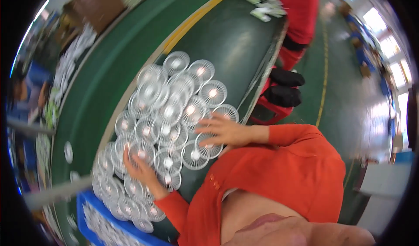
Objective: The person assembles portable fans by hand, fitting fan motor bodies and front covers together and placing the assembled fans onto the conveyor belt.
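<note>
A broad heap of round, pale, see-through covers (191, 110) with fine radial ribs, like small fan grilles, spreads over the green work table (224, 49). Many overlap or lie stacked. My right hand (226, 131) reaches over the right side of the heap, fingers spread, with the fingertips above or on the covers there. On the near left side, my left hand (140, 169) is against the covers with its fingers apart. Neither hand plainly grips one, though blur hides the exact contact at the left fingertips.
A blue crate (85, 202) full of small pale parts stands at the lower left. Beyond the table's edge runs a green conveyor belt (115, 45) with a few loose pieces. A grey bar (61, 192) juts in from the left. Ahead sits a person in red (299, 10), near pale green-and-white packets (264, 3).
</note>
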A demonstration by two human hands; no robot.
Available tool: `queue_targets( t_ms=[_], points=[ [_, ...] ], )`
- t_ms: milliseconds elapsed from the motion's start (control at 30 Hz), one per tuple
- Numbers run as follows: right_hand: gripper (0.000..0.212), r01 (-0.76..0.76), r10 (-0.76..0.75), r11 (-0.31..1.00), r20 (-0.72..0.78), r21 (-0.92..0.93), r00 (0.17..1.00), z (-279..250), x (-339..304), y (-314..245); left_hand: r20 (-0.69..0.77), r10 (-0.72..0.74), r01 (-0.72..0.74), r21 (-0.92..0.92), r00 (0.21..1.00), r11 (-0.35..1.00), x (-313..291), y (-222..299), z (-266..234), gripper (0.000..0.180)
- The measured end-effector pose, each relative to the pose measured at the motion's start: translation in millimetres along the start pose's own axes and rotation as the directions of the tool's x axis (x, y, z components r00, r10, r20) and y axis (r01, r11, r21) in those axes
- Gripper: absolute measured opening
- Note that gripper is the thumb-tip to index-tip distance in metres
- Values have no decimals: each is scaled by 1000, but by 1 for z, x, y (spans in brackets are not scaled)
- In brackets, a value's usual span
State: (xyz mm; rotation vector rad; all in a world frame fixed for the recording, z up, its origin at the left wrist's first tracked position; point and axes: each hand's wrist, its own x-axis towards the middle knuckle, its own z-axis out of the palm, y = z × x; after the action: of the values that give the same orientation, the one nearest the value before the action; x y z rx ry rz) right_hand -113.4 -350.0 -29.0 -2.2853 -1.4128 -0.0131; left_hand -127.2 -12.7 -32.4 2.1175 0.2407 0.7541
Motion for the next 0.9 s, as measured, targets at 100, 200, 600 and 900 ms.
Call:
queue_targets(
  t_ms=[100,200,600,900],
  points=[
    [76,70,-67,996,-49,53,997,15,5,4,5,-14,15,-80,1000,997,-6,-3,-5,32],
    [72,119,-114,992,-115,41,987,17,7,4,18,44,-44,29,999,999,-6,6,-7,33],
    [80,253,-192,949,-289,191,938,44,90,-22,-3,35,-35,-62,999,997,-5,7,-2,34],
    [56,166,-54,951,-392,259,919,4,129,-5,-70,-221,199,-245,973,949,-1,28,0,35]
  ],
)
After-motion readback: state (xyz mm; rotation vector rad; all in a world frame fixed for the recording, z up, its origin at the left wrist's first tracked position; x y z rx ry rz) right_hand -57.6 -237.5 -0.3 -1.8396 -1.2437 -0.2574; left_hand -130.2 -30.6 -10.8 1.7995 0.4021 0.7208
